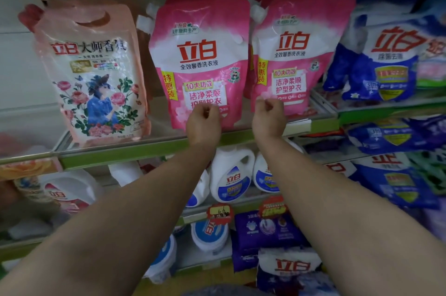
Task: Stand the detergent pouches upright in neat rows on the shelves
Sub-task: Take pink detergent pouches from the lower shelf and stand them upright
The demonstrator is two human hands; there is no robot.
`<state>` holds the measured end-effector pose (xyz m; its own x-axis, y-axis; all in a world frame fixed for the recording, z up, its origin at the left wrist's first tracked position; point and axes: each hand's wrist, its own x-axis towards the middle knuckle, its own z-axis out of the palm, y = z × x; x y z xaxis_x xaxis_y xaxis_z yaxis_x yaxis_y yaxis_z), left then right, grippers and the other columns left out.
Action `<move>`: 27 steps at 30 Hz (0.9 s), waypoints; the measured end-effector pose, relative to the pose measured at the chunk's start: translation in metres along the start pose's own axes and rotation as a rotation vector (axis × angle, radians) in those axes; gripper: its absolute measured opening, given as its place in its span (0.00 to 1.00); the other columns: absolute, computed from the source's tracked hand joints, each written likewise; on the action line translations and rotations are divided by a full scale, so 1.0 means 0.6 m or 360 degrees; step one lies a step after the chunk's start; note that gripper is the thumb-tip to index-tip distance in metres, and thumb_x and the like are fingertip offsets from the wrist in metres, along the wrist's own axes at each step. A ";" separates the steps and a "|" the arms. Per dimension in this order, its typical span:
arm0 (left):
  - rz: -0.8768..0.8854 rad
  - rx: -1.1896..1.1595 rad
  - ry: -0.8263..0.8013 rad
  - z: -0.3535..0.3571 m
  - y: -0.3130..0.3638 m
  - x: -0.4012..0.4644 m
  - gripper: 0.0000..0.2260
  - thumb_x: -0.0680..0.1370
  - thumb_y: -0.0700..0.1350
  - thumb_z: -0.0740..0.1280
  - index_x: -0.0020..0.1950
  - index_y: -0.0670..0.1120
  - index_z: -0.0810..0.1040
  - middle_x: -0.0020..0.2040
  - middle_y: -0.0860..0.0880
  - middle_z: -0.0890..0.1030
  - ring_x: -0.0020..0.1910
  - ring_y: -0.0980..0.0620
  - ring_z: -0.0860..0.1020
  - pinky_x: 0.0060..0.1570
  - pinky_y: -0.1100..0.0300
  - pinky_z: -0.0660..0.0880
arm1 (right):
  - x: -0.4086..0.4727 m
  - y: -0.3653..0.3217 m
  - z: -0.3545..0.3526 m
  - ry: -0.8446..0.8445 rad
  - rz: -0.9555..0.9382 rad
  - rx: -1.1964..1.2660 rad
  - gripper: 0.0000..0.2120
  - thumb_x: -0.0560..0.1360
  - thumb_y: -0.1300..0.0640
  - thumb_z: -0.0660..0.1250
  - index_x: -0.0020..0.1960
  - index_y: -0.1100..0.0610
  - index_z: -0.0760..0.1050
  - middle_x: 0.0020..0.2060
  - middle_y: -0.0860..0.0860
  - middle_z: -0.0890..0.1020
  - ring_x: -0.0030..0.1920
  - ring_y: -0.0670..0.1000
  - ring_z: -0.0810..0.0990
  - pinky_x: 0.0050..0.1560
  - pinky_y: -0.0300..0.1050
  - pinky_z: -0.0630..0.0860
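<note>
Left hand (204, 124) is showing a clenched grip, fingers curled at the lower edge of the left pink pouch (200, 64); whether it is pinching the pouch cannot be told. Right hand (269, 115) is likewise clenched against the right pink pouch (298, 54). Both front pouches are standing upright on the shelf (144, 148), more pink pouches showing behind. One floral pouch (94, 73) is leaning left of them. Blue pouches (386, 59) are sitting right.
</note>
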<state>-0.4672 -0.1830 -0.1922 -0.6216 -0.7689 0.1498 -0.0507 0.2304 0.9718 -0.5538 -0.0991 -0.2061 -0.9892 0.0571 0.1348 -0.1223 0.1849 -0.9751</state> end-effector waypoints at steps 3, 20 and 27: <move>-0.0016 -0.0064 -0.0117 0.019 0.004 -0.011 0.05 0.80 0.45 0.61 0.46 0.48 0.75 0.41 0.51 0.78 0.43 0.52 0.76 0.43 0.59 0.75 | 0.008 0.012 -0.016 0.0044 0.0001 0.0009 0.13 0.79 0.50 0.61 0.56 0.59 0.73 0.50 0.52 0.78 0.49 0.52 0.76 0.46 0.40 0.67; -0.0161 -0.0242 -0.0349 0.222 0.041 0.038 0.13 0.80 0.47 0.62 0.63 0.54 0.64 0.57 0.50 0.77 0.48 0.54 0.79 0.45 0.59 0.76 | 0.208 0.030 -0.140 -0.0084 -0.0127 0.0012 0.26 0.77 0.40 0.59 0.67 0.56 0.65 0.59 0.52 0.75 0.51 0.52 0.79 0.45 0.43 0.78; -0.0277 -0.0233 -0.0077 0.255 0.031 0.067 0.22 0.81 0.60 0.53 0.70 0.51 0.66 0.55 0.46 0.79 0.53 0.46 0.80 0.49 0.54 0.76 | 0.271 0.021 -0.165 -0.0515 -0.0071 0.0060 0.23 0.80 0.41 0.52 0.70 0.53 0.63 0.47 0.44 0.75 0.44 0.44 0.75 0.49 0.39 0.72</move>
<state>-0.6127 -0.1185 -0.1957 -0.6502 -0.7593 -0.0277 -0.0485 0.0050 0.9988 -0.7082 0.0097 -0.1790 -0.9564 -0.2661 0.1206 -0.1629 0.1433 -0.9762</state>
